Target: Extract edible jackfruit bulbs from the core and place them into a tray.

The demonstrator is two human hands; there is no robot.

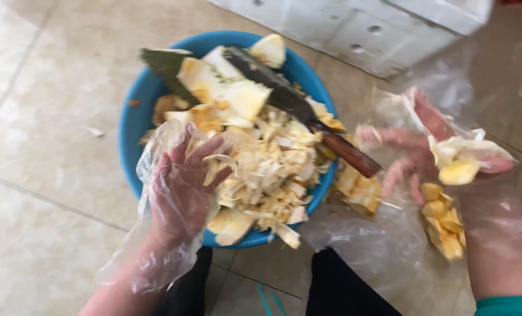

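My left hand (182,187), in a loose clear plastic glove, rests with spread fingers on the pale fibrous jackfruit scraps (267,169) heaped in a blue basin (133,120). My right hand (431,149), also gloved, holds a yellow jackfruit bulb with white strands (463,167) to the right of the basin. A large knife (299,108) with a dark blade and brown wooden handle lies across the scrap pile, its handle pointing toward my right hand.
Yellow jackfruit pieces (445,225) lie on a clear plastic sheet (378,246) below my right hand. A white foam box (378,26) stands at the back. The floor is beige tile (44,117). My dark trouser legs (343,289) show at the bottom.
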